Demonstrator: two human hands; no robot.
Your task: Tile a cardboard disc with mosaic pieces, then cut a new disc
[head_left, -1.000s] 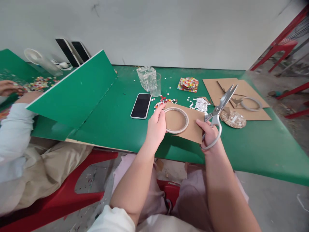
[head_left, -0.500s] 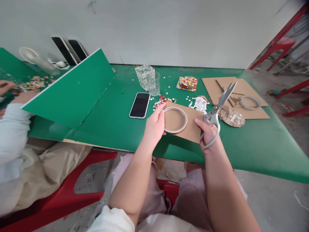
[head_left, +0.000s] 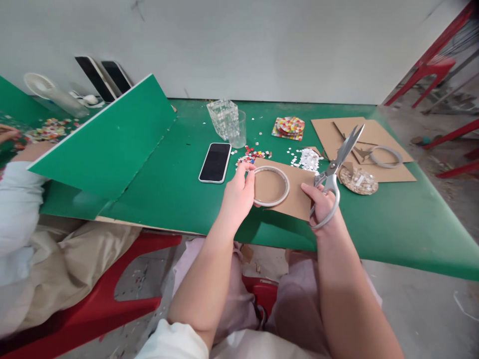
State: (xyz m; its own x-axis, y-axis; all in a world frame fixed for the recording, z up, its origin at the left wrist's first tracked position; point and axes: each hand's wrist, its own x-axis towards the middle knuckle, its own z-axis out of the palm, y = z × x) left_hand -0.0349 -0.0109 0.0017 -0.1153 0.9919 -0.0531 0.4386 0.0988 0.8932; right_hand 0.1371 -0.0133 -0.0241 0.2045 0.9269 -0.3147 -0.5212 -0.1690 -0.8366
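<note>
A roll of tape lies flat against a piece of brown cardboard, and my left hand is closed on the roll's left side and the cardboard edge. My right hand grips the cardboard's right edge, thumb on top. Scissors also hang in the right hand, their handle loops around its fingers and the blades pointing up and away, slightly parted. Some of my left fingers are hidden behind the cardboard. Just beyond it lie red and white mosaic pieces and a heap of white pieces.
A phone lies left of my hands, with clear cups behind it. Patterned coasters, cardboard sheets, another tape ring and a round mosaic piece sit beyond. A green divider separates a co-worker's arm.
The view has shifted very slightly. My left fingers have moved a little at the roll's upper left edge; the cardboard, roll and scissors stay nearly as they were.
</note>
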